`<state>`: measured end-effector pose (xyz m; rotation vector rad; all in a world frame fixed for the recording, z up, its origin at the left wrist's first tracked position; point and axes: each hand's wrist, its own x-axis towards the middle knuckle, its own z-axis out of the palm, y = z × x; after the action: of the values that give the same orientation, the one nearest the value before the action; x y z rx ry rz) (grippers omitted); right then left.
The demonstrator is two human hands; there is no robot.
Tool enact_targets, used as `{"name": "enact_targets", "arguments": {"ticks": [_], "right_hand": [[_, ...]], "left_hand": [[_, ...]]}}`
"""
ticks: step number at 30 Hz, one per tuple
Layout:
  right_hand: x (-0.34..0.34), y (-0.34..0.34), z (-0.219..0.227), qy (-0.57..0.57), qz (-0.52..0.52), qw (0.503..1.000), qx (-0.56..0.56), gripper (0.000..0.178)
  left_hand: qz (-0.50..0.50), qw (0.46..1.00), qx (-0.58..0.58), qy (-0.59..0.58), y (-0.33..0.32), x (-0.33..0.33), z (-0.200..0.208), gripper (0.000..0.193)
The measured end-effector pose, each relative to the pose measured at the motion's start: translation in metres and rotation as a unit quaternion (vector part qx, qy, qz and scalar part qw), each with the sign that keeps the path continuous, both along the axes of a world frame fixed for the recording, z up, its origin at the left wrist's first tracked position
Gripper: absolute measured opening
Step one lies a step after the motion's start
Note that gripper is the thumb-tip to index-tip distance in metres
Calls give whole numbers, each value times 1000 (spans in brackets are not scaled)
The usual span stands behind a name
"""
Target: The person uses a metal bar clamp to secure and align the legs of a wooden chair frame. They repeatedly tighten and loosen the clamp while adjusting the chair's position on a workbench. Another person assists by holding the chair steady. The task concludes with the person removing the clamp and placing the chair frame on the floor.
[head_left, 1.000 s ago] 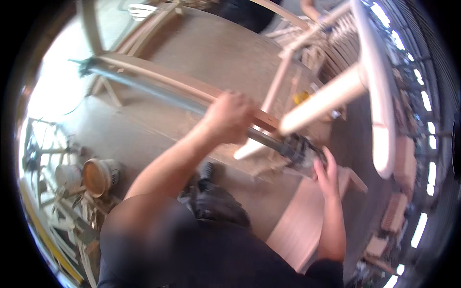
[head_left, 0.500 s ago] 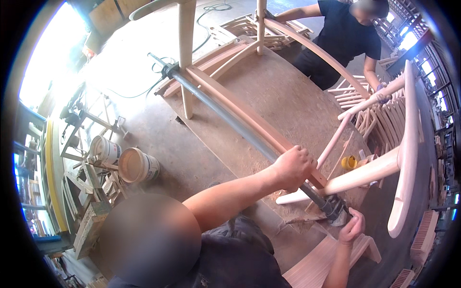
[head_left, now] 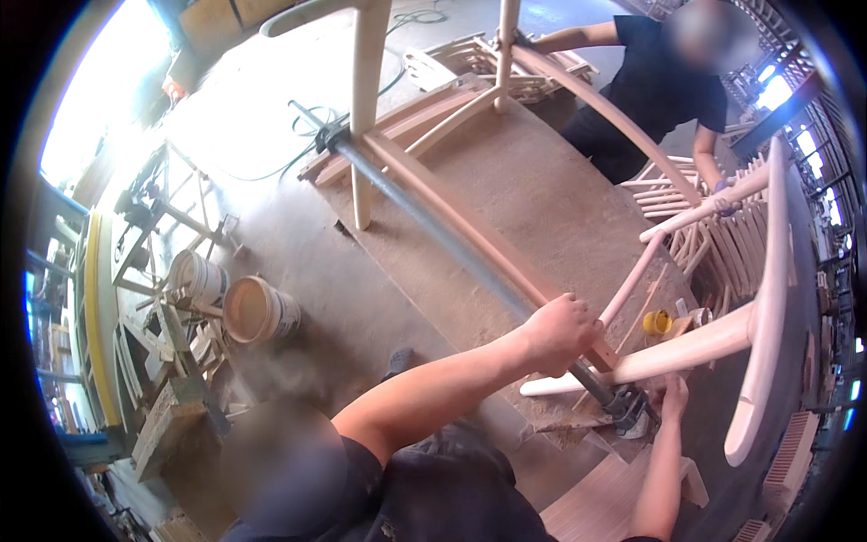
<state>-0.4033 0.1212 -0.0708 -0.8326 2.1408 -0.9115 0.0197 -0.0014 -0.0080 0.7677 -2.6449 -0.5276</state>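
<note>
A long grey pipe clamp (head_left: 433,237) runs diagonally across a bare wooden chair frame (head_left: 470,230) lying on the brown workbench (head_left: 551,194). My left hand (head_left: 560,332) is closed around the clamp's bar and the wooden rail beside it, near the bar's lower end. My right hand (head_left: 673,396) rests against the dark clamp head (head_left: 629,406), fingers curled on it, under a pale chair leg (head_left: 686,348). A co-worker in a black shirt (head_left: 655,86) stands at the bench's far side, one hand (head_left: 722,187) on the curved rail.
Two paint buckets (head_left: 257,309) stand on the floor at the left, next to scrap wood and metal frames. A small yellow container (head_left: 657,322) sits on the bench. Stacked chair parts (head_left: 722,244) crowd the right. A cable (head_left: 271,172) trails across the floor.
The view has swung up and left, bringing the co-worker and the floor buckets into sight. Both my hands have stayed on the clamp's lower end.
</note>
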Motion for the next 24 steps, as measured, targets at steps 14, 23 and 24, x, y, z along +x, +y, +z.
{"name": "enact_targets", "arguments": {"ticks": [14,23,24], "right_hand": [[74,64,6,371,267,846,-275,69],[59,76,-99,308,116,875,-354,62],[76,75,-88,297,111,882,-348,55]], "left_hand": [[7,999,6,-48,7,1,45,41],[8,999,-45,19,8,4,38,38],[17,995,-62,77,7,7,22,36]]}}
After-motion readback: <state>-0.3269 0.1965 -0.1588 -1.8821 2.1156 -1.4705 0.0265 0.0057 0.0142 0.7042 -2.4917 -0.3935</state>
